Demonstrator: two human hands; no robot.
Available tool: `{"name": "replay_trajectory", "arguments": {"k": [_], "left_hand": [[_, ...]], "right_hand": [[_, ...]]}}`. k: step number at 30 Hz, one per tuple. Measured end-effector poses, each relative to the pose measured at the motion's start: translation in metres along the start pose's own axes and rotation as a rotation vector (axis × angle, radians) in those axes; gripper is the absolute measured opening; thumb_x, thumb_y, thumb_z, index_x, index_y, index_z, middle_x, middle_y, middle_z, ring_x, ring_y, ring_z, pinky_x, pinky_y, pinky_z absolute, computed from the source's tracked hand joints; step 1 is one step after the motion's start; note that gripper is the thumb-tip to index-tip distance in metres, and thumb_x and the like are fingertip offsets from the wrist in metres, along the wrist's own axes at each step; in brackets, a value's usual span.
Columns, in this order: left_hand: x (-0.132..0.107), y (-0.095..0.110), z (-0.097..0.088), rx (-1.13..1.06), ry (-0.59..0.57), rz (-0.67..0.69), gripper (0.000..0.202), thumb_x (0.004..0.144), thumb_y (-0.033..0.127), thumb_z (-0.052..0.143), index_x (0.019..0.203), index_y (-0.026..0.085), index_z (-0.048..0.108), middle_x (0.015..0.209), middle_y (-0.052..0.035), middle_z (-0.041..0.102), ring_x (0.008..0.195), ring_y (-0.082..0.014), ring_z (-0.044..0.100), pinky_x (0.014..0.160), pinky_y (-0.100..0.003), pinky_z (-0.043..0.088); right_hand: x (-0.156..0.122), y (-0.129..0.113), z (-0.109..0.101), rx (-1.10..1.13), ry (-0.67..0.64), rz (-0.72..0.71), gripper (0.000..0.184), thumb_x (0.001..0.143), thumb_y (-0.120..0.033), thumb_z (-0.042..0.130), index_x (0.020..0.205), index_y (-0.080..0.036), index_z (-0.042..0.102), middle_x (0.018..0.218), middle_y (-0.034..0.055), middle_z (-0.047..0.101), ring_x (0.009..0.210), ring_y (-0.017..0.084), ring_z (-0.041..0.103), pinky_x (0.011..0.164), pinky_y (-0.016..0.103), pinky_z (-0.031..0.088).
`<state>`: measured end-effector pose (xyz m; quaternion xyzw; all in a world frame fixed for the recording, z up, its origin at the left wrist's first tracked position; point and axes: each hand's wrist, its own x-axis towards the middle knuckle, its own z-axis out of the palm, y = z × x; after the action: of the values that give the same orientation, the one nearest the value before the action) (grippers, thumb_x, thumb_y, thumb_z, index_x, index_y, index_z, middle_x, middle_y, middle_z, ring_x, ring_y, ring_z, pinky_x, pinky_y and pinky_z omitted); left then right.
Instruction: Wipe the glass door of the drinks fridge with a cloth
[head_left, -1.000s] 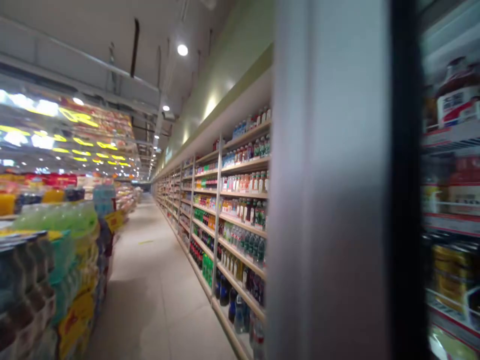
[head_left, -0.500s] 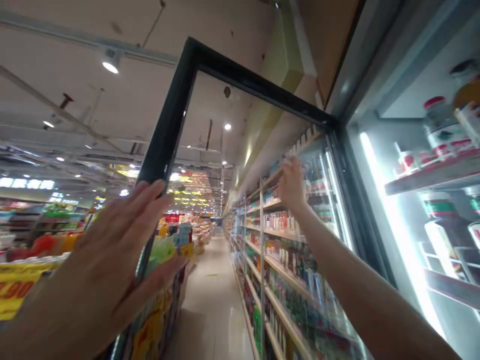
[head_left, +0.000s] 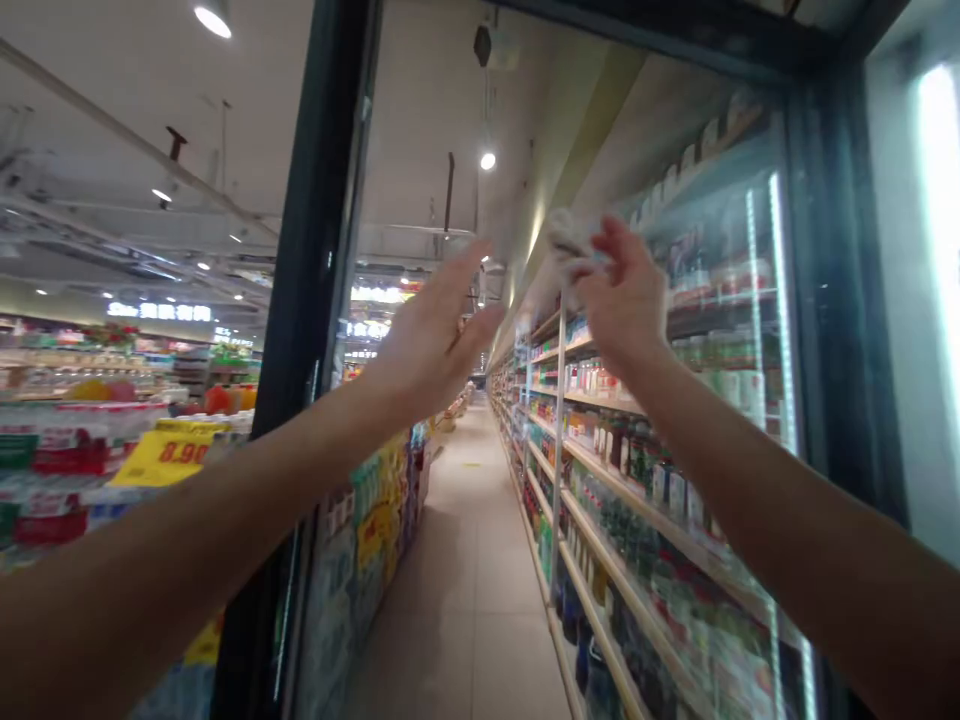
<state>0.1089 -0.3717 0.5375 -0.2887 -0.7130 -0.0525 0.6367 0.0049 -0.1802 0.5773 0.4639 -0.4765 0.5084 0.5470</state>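
Observation:
A black-framed glass door (head_left: 315,250) of a lit cooler stands swung out before me. My left hand (head_left: 431,335) is raised in front of the pane, fingers stretched out and holding nothing; whether it touches the glass I cannot tell. To its right, my right hand (head_left: 626,295) is up at the pane with its fingers bent around a crumpled whitish cloth (head_left: 568,232). The cloth is blurred and lies at or very close to the glass.
Past the glass, shelves (head_left: 600,470) of bottles run along the right of a pale-floored aisle (head_left: 450,560). Stacked packs of drinks (head_left: 64,450) with a yellow price sign (head_left: 169,455) stand at the left. A bright light strip (head_left: 937,180) glows inside the cooler at the right.
My left hand has left the door's frame edge and moved right, in front of the pane. My right hand remains by the glass, the cloth now showing. The view has come closer to the door.

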Motion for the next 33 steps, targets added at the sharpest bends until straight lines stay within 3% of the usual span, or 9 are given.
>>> {"name": "replay_trajectory", "arguments": {"k": [4,6,9,13,19,23,27,30,33], "left_hand": [[0.036,0.032,0.072,-0.277,0.235,-0.184,0.033,0.094,0.039,0.027,0.121,0.024,0.041,0.12,-0.0057,0.056,0.115,-0.0192,0.052,0.098,-0.04,0.043],[0.039,0.037,0.095,-0.171,0.316,-0.231,0.032,0.093,0.036,0.03,0.121,0.024,0.04,0.124,-0.008,0.053,0.121,-0.0212,0.047,0.101,-0.042,0.04],[0.036,0.037,0.108,0.124,0.2,-0.048,0.036,0.091,0.027,0.033,0.127,0.02,0.038,0.137,-0.0098,0.043,0.131,-0.0218,0.035,0.108,-0.043,0.032],[0.054,0.022,0.08,0.399,0.079,0.119,0.036,0.089,0.022,0.039,0.124,0.018,0.047,0.132,-0.0083,0.048,0.127,-0.025,0.037,0.107,-0.045,0.031],[0.092,-0.03,0.005,0.554,0.275,-0.233,0.023,0.084,0.022,0.052,0.103,0.017,0.063,0.111,-0.0081,0.056,0.112,-0.0282,0.043,0.093,-0.051,0.039],[0.064,-0.003,0.037,0.488,0.163,-0.071,0.02,0.083,0.019,0.047,0.092,0.017,0.065,0.122,-0.0044,0.055,0.114,-0.0214,0.045,0.102,-0.039,0.037],[0.031,0.027,0.08,0.455,0.091,0.112,0.04,0.087,0.028,0.041,0.122,0.01,0.05,0.132,-0.0113,0.049,0.126,-0.0256,0.038,0.108,-0.04,0.032],[0.028,-0.003,0.057,0.468,0.041,0.124,0.044,0.086,0.017,0.036,0.129,0.012,0.044,0.134,-0.0105,0.049,0.127,-0.0235,0.041,0.108,-0.04,0.032],[0.03,-0.042,0.027,0.484,0.261,-0.195,0.049,0.082,0.017,0.04,0.131,0.013,0.042,0.139,-0.0136,0.043,0.133,-0.0299,0.032,0.109,-0.052,0.027]], "right_hand": [[-0.045,-0.032,0.047,0.461,-0.088,0.232,0.046,0.085,-0.03,0.043,0.13,-0.023,0.038,0.121,0.003,0.059,0.112,0.014,0.056,0.097,0.037,0.049],[-0.052,-0.03,0.038,0.5,-0.079,0.293,0.046,0.087,-0.031,0.038,0.132,-0.023,0.035,0.119,0.0038,0.06,0.111,0.016,0.057,0.094,0.042,0.05],[-0.052,-0.009,0.001,0.165,-0.04,0.121,0.045,0.087,-0.029,0.037,0.131,-0.025,0.037,0.13,0.0053,0.051,0.118,0.02,0.052,0.097,0.049,0.046],[-0.059,0.012,-0.033,-0.479,0.052,-0.302,0.047,0.087,-0.023,0.038,0.133,-0.021,0.039,0.144,0.0106,0.035,0.135,0.026,0.03,0.109,0.055,0.027],[-0.07,0.012,-0.03,-0.703,0.117,-0.489,0.054,0.086,-0.019,0.038,0.139,-0.024,0.03,0.144,0.0111,0.035,0.135,0.024,0.032,0.105,0.049,0.034],[-0.071,0.013,-0.031,-0.666,0.102,-0.495,0.049,0.086,-0.019,0.038,0.135,-0.022,0.037,0.14,0.0126,0.04,0.132,0.023,0.036,0.102,0.047,0.038],[-0.073,0.018,-0.032,-0.701,0.085,-0.398,0.048,0.086,-0.023,0.037,0.134,-0.02,0.039,0.14,0.0136,0.042,0.131,0.025,0.038,0.101,0.048,0.038],[-0.077,0.019,-0.03,-0.813,0.043,-0.298,0.05,0.086,-0.026,0.036,0.136,-0.02,0.036,0.14,0.014,0.043,0.131,0.025,0.039,0.102,0.047,0.036],[-0.08,0.018,-0.026,-0.906,0.008,-0.212,0.052,0.088,-0.027,0.033,0.139,-0.02,0.032,0.141,0.0138,0.042,0.132,0.025,0.038,0.105,0.048,0.033]]}}
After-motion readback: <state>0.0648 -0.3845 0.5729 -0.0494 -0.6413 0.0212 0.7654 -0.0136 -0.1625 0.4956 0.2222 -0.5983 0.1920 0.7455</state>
